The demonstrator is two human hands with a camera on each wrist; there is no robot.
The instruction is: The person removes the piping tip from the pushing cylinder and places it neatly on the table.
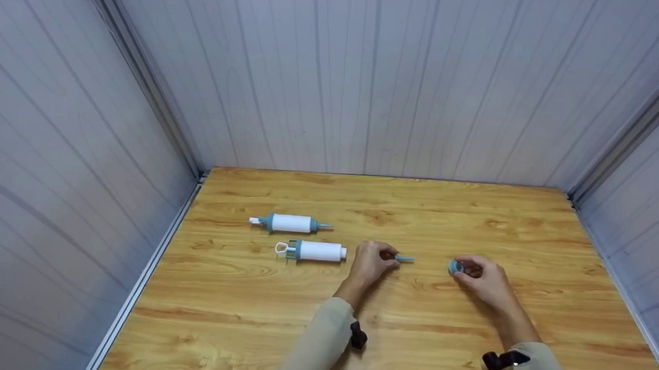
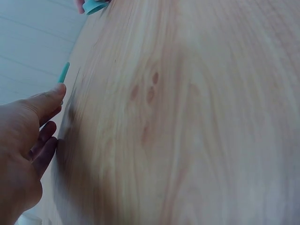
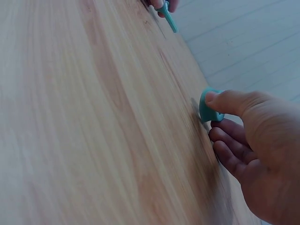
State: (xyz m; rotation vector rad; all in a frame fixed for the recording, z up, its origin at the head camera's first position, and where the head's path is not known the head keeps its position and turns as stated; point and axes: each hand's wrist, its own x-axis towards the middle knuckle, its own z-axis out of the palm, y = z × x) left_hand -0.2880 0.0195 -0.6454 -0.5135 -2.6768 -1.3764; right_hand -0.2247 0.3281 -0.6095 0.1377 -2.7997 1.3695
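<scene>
My left hand [image 1: 371,263] pinches a thin, pointed teal nozzle [image 1: 406,259] between thumb and fingers, its narrow tip toward the right. In the left wrist view only the nozzle's slim end [image 2: 64,72] shows past the thumb; its base is hidden by the fingers. Across a short gap, my right hand [image 1: 491,282] holds a short, round teal cap [image 1: 452,267] by its edge. The right wrist view has the thumb on the cap [image 3: 209,105] and fingertips beneath it, low over the wood.
Left of my hands lies a white syringe-like tube with a teal collar and ring handle [image 1: 320,251], its right end without a nozzle. Behind it lies a similar tube [image 1: 291,223] with a teal nozzle fitted. Pale panels [image 1: 334,79] wall the wooden table [image 1: 235,314] at back and sides.
</scene>
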